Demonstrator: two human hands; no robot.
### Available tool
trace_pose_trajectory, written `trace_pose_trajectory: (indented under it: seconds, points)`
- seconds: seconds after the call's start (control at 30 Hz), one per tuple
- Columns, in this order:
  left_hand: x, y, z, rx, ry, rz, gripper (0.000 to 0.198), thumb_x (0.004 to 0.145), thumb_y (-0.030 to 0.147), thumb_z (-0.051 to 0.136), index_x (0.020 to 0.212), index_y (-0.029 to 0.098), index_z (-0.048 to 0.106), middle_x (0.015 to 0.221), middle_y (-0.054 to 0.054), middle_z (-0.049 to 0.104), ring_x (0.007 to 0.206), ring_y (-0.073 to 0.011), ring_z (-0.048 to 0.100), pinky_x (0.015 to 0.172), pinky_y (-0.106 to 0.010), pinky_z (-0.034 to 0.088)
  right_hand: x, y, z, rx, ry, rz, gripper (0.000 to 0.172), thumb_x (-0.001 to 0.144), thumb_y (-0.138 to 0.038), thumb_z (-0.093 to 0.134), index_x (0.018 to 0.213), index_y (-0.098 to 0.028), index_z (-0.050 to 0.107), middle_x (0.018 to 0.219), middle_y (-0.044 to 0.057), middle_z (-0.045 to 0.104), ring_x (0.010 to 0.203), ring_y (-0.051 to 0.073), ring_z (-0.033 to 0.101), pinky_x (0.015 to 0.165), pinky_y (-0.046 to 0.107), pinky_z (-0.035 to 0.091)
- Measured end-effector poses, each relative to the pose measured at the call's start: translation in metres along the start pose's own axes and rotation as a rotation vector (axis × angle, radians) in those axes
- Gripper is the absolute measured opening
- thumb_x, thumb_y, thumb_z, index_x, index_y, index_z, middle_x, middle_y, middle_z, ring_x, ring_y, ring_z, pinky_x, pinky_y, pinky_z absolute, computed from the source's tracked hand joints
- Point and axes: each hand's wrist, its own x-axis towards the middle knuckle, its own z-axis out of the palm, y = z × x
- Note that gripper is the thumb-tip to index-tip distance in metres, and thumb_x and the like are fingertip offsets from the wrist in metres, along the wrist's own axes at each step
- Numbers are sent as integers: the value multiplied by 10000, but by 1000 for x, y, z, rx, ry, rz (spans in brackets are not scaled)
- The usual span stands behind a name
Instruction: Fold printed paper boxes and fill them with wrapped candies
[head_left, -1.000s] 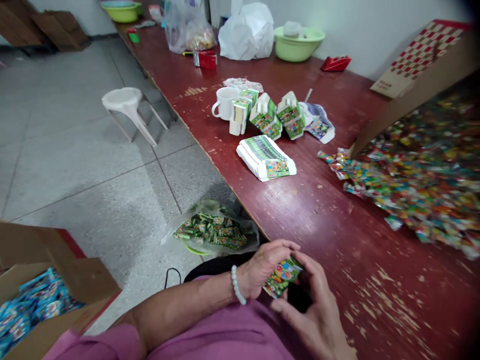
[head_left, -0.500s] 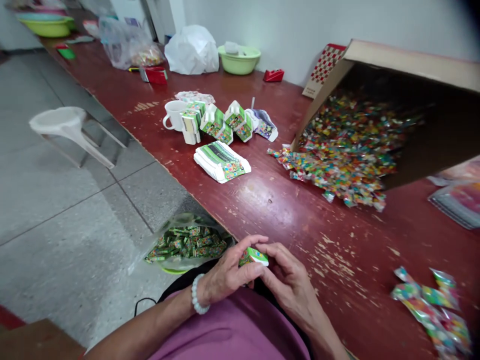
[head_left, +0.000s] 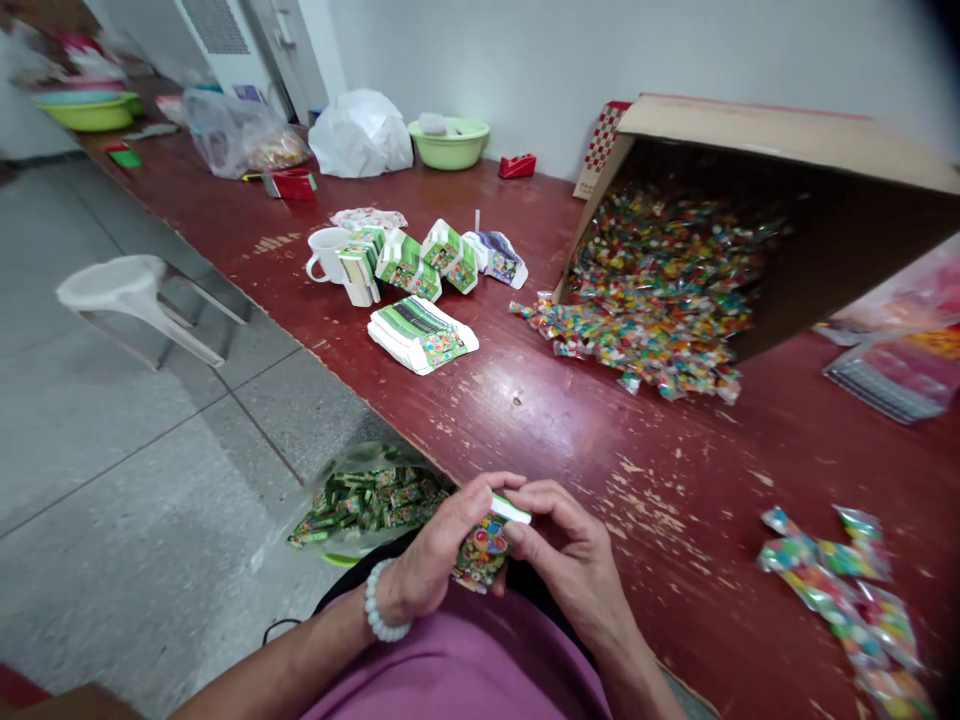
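Note:
My left hand (head_left: pixel 431 560), with a bead bracelet at its wrist, is closed round a small green candy box (head_left: pixel 482 550) with a colourful printed front. The fingers and thumb of my right hand (head_left: pixel 566 550) grip the white-edged top end of the same box. Both hands are over my lap at the table's near edge. On the table ahead lies a stack of flattened green-and-white cartons (head_left: pixel 424 335). Several clear sachets of coloured candy (head_left: pixel 847 590) are to the right of my right hand. Below and left, a plastic bag (head_left: pixel 315 490) holds many similar green boxes.
A tipped cardboard box (head_left: pixel 750 120) spills wrapped candies (head_left: pixel 645 330) onto the red table (head_left: pixel 525 430). Further back are a white mug (head_left: pixel 324 252), bundled green cartons (head_left: pixel 409 265), a green basin (head_left: pixel 450 148) and a white bag (head_left: pixel 361 135). A white stool (head_left: pixel 112 285) stands left.
The box in my hands has turned so its printed front faces up towards me. My right fingers have come onto its top end. The view has shifted slightly.

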Motion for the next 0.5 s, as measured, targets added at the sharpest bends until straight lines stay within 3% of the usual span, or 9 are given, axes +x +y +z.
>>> trace_pose_trajectory:
  seconds: [0.1,0.17,0.33,0.5]
  points:
    - [1,0,5,-75,57,-71,518,937,553,446,1276,187,581,971,-91,636,610,-134,580,477,-241,513,-2,-3,3,183,-41,79,97,835,-280,731,926,-252,749,968,36,585,749,177,645,458,253,574]
    - [1,-1,7,-77,69,-86,524,928,555,466,1270,180,599,963,-96,643,626,-139,586,471,-231,513,-3,-4,3,241,-45,130,89,833,-281,736,914,-245,744,954,24,596,708,155,636,478,252,570]
    - [0,-6,3,62,50,-53,574,938,580,443,1328,180,573,822,-75,637,707,-182,605,493,-229,513,-1,0,0,257,21,225,107,770,-265,801,824,-194,743,774,-14,635,566,86,560,522,216,508]
    - [-1,-4,-1,144,20,-30,573,956,580,406,1349,193,559,827,-65,642,663,-157,591,507,-230,505,3,-1,3,296,35,292,142,718,-270,833,754,-172,736,709,-12,652,519,102,572,507,237,488]
